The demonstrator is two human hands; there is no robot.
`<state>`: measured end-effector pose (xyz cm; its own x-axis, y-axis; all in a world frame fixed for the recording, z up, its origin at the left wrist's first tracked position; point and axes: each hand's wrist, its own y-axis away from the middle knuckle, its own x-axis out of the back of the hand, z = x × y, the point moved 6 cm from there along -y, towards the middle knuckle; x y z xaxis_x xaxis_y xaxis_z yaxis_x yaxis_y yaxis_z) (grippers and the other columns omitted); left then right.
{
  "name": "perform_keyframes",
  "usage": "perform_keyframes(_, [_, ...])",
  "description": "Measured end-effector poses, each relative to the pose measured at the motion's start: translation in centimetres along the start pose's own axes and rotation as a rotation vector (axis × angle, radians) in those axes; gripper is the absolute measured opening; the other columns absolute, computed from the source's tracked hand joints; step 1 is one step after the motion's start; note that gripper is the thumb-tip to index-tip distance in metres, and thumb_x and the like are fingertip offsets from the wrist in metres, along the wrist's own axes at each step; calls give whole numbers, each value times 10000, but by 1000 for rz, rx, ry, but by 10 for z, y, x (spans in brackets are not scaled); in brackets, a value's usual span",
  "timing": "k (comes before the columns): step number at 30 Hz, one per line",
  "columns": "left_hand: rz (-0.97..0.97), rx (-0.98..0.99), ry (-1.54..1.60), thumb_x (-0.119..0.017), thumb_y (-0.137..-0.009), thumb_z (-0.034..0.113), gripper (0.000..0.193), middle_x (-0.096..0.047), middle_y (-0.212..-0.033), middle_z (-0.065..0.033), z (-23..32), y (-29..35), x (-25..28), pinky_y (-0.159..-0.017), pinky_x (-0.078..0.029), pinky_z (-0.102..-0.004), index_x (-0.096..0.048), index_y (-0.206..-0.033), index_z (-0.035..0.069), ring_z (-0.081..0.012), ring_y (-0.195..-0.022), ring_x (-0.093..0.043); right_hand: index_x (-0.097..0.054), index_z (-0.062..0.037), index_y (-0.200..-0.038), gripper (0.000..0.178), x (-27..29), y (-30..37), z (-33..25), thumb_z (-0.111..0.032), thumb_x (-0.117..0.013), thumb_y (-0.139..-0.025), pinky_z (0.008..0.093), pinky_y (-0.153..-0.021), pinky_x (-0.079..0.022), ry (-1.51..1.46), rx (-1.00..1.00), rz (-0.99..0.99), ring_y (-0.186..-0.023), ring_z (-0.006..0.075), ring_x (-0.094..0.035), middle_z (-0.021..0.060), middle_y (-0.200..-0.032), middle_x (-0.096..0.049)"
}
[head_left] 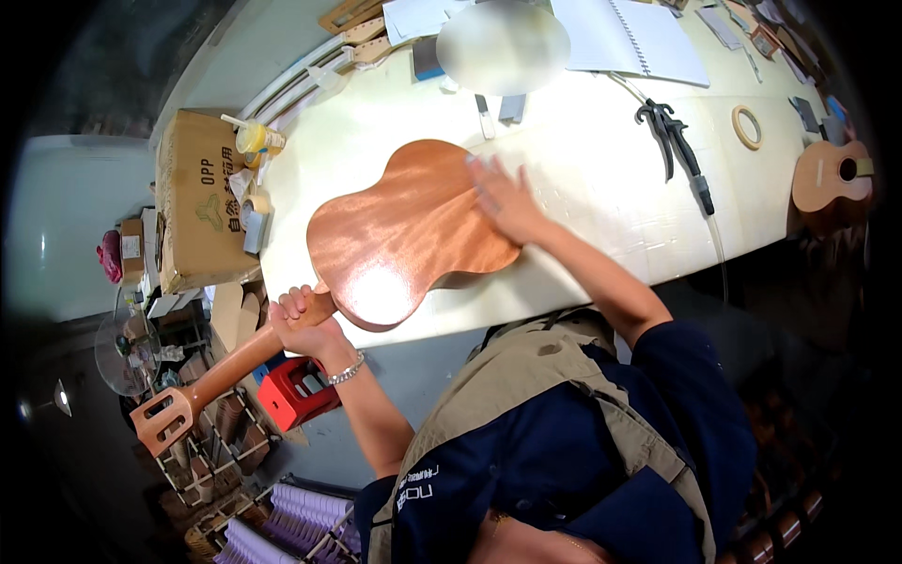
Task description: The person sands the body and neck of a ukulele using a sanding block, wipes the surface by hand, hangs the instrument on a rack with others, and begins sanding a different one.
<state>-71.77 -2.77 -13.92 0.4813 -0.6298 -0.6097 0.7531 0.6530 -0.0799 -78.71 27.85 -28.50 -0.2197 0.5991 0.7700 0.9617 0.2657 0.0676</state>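
Observation:
A small wooden guitar [413, 221] lies with its glossy reddish-brown back up on the pale table. Its neck and slotted headstock [164, 420] reach out past the near left edge of the table. My left hand [308, 324] is closed around the neck, close to where it joins the body. At the far right edge of the body is my right hand [507, 202], fingers apart and slightly blurred, the fingertips at the rim of the back. A small greyish patch shows by those fingertips; I cannot make out what it is.
Beyond the guitar are a blade-like tool [484, 117], an air blow gun [675, 141] with its hose, a tape roll [747, 127] and a spiral notebook [634, 38]. A cardboard box [199, 202] borders the left side. Another small guitar [832, 179] sits far right. Below is a red stool [291, 395].

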Motion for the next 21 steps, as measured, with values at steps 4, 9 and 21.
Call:
perform_keyframes(4, [-61, -48, -34, -480, -869, 133, 227, -299, -574, 32, 3, 8, -19, -625, -354, -265, -330, -699, 140, -91, -554, -314, -237, -111, -1429, 685, 46, 33, -181, -384, -504, -860, 501, -1099, -120, -247, 792, 201, -1366, 259, -217, 79, -1479, -246])
perform_keyframes(9, [-161, -32, 17, -490, -864, 141, 254, -301, -571, 33, 2, -3, -19, -636, -353, -268, -326, -670, 146, -95, -554, -327, -181, -148, -1452, 605, 30, -70, -109, -447, -309, -942, 519, -1104, -81, -115, 412, 76, -1397, 256, -133, 57, -1507, -191])
perform_keyframes(21, [-99, -71, 129, -506, -771, 226, 178, -436, -585, 6, -29, -59, 19, -477, -377, -272, -464, -621, 139, -138, -515, -447, -222, -120, -1437, 786, 28, 80, -182, -552, -518, -852, 524, -1094, -138, -267, 809, 292, -1391, 259, -140, 116, -1492, -210])
